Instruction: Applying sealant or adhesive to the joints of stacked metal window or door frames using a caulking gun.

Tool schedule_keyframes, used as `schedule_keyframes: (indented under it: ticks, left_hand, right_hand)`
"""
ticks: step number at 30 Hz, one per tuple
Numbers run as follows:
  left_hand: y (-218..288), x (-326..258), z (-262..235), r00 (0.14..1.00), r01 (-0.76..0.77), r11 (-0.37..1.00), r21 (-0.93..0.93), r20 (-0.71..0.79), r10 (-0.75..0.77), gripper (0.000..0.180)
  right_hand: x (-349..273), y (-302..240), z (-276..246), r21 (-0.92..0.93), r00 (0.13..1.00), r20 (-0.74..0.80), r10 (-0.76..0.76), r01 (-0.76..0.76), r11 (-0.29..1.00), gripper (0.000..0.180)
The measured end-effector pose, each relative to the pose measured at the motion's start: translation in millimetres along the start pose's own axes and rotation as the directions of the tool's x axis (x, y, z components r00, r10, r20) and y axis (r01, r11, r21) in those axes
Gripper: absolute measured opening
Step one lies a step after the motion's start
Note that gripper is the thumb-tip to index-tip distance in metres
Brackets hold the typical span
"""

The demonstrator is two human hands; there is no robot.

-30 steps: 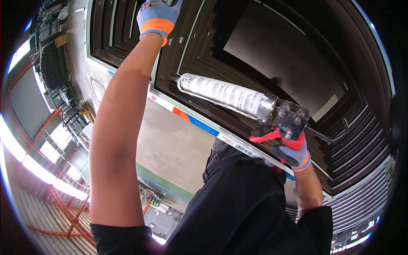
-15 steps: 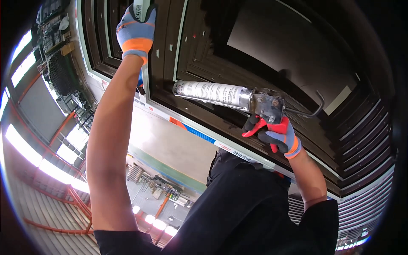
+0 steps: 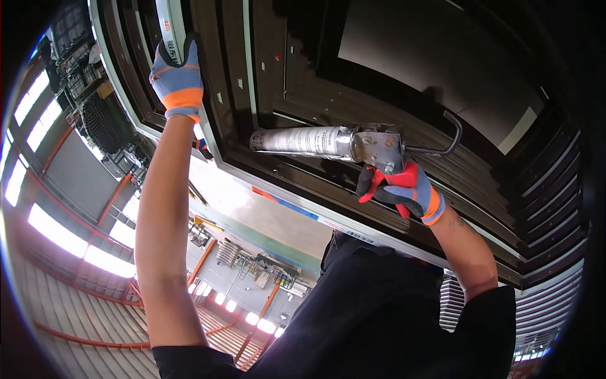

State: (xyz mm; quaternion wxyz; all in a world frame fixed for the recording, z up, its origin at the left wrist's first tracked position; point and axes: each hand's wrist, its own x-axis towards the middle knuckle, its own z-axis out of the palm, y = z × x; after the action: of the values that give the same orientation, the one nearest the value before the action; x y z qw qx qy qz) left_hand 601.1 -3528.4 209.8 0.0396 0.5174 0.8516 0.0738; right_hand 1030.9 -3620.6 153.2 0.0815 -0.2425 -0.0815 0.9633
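Note:
In my right hand (image 3: 413,192), gloved in blue-grey and orange, is a caulking gun (image 3: 382,150) with a red handle; my fingers are closed round the handle. Its silver cartridge (image 3: 303,140) with printed label lies level and points left, over the dark brown window or door frames (image 3: 230,101). The bent metal rod (image 3: 435,150) sticks out to the right. My left hand (image 3: 178,79), in a matching glove, grips a pale film-covered frame bar (image 3: 169,25) at the upper left. The nozzle tip is not visible.
The near frame edge (image 3: 284,205) carries white, red and blue protective film. More stacked frame bars (image 3: 549,208) curve along the right. Beyond are a pale floor (image 3: 233,189), racks of stock (image 3: 95,120) and a hall with bright windows (image 3: 57,234).
My left hand has slid down and to the left in the picture, still gripping the bar. The caulking gun and right hand have shifted slightly left. The whole view has tilted a little.

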Motion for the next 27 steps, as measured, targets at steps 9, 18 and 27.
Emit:
schedule_keyframes:
  ticks: [9,18,27]
  left_hand:
    - [-0.7,1.5,1.6,0.999,-0.034,0.997,0.075,-0.013,0.035,0.037]
    - [0.7,-1.6,1.8,1.0,-0.019,0.999,-0.044,-0.017,0.018,0.038]
    - [-0.3,-1.6,0.7,0.999,-0.029,0.999,0.036,-0.027,0.03,0.039]
  right_hand:
    - [7.1,0.9,-2.4,-0.034,0.999,-0.037,0.012,-0.013,0.999,0.056]
    - [3.0,1.9,3.9,-0.187,0.996,-0.086,0.017,-0.033,0.982,0.04]
    - [-2.2,-4.7,12.4,-0.087,0.997,-0.06,-0.043,0.038,0.996,0.04]
